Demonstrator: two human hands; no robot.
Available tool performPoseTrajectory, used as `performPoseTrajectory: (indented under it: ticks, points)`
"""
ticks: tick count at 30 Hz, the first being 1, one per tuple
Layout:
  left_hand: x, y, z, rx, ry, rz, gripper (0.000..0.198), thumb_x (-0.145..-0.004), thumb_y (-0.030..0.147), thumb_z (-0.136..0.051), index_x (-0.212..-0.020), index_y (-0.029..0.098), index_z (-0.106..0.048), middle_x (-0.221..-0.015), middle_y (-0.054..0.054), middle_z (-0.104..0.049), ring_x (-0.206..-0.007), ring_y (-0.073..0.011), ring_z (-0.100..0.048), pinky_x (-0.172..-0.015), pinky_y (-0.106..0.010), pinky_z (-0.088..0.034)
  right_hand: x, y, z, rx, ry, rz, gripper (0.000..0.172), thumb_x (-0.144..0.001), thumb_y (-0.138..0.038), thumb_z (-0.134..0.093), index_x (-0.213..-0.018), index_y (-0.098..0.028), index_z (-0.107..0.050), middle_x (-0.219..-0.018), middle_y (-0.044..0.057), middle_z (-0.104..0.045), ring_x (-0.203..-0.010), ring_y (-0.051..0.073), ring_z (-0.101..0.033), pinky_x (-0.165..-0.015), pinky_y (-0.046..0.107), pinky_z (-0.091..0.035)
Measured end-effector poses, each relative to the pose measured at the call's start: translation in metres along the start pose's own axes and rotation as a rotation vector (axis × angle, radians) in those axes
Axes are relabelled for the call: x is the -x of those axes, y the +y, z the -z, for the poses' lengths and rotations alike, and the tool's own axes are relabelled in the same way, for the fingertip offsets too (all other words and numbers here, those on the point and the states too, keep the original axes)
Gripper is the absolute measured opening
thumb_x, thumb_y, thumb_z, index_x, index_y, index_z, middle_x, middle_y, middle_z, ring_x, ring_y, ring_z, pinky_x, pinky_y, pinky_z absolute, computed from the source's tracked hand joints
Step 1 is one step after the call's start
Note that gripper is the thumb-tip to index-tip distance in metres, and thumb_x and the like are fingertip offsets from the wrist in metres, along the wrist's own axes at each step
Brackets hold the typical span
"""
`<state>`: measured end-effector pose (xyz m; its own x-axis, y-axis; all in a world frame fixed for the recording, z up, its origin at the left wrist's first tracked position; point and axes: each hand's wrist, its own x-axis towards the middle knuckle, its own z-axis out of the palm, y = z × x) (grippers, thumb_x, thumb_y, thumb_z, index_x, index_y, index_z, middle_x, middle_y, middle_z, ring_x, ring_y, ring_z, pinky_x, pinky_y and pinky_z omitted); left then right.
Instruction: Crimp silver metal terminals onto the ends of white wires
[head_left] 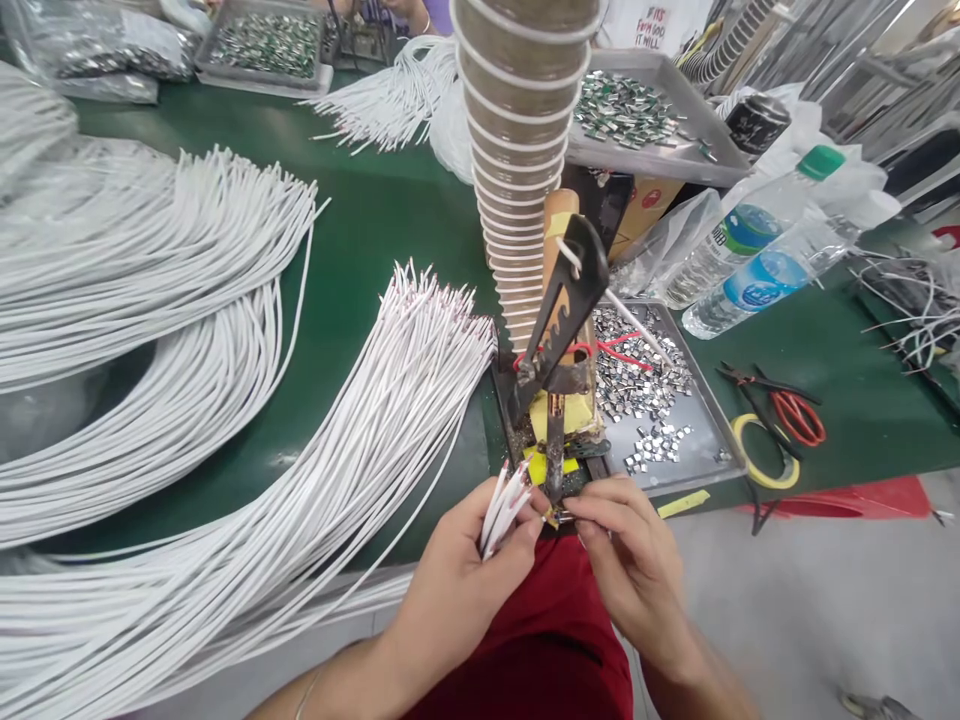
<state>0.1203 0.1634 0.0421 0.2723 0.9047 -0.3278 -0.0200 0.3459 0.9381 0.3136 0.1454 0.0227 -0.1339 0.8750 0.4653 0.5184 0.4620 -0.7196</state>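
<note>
My left hand (480,570) is closed around a small bunch of white cables (504,510), their reddish stripped ends pointing up. Its thumb and fingertips reach toward the lower end of an upright soldering iron (555,440), held tip down in a black stand (574,285). On the other side of the tip, my right hand (634,560) pinches a small metal connector (565,517), mostly hidden by the fingers. Both hands' fingertips nearly meet just below the iron. To the right lies a metal tray (701,440) with many small silvery metal pieces (652,370).
Thick bundles of white cable (390,400) cover the green table's left side. A ribbed extraction hose (517,150) rises behind the iron. Water bottles (765,285), pliers (795,410), yellow tape (765,455) and a parts tray (637,110) are at right. A person's hand (409,10) shows at the far side.
</note>
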Motion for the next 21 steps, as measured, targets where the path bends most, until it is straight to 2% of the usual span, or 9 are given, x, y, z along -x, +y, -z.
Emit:
performPoseTrajectory:
  ticks: [3, 6, 15, 21]
  points:
    - [-0.002, 0.000, 0.001, 0.010, 0.005, 0.002, 0.011, -0.092, 0.024, -0.065, -0.082, 0.021, -0.065, -0.087, 0.000, -0.068, -0.078, -0.0170, -0.057, -0.077, -0.027, -0.050, 0.006, 0.002, -0.002, 0.003, 0.056, -0.008, 0.029, -0.097, -0.004, -0.062, -0.115, -0.026, -0.066, -0.104, 0.005, -0.074, -0.093, 0.019, -0.075, -0.078, 0.032, -0.064]
    - [-0.005, -0.001, 0.002, 0.020, 0.022, 0.013, 0.010, -0.093, 0.024, -0.067, -0.083, 0.021, -0.067, -0.088, 0.000, -0.069, -0.078, -0.0173, -0.059, -0.077, -0.027, -0.051, 0.008, 0.002, -0.004, 0.048, 0.065, 0.046, 0.031, -0.095, -0.002, -0.063, -0.115, -0.025, -0.064, -0.108, 0.006, -0.076, -0.098, 0.019, -0.077, -0.084, 0.032, -0.066]
    - [-0.007, 0.007, 0.004, 0.065, 0.045, -0.013, 0.010, -0.089, 0.023, -0.070, -0.079, 0.020, -0.070, -0.092, -0.002, -0.075, -0.078, -0.0174, -0.064, -0.079, -0.027, -0.055, 0.000, -0.004, -0.006, 0.148, 0.097, 0.131, 0.031, -0.094, 0.001, -0.064, -0.114, -0.023, -0.064, -0.106, 0.007, -0.079, -0.097, 0.019, -0.080, -0.086, 0.033, -0.067]
    - [-0.007, 0.009, 0.003, 0.073, 0.062, -0.022, 0.009, -0.089, 0.025, -0.070, -0.081, 0.020, -0.070, -0.091, -0.003, -0.075, -0.077, -0.0175, -0.065, -0.076, -0.027, -0.056, -0.001, -0.007, -0.009, 0.162, 0.107, 0.138, 0.034, -0.094, -0.001, -0.066, -0.118, -0.024, -0.065, -0.105, 0.008, -0.078, -0.094, 0.020, -0.079, -0.079, 0.034, -0.068]
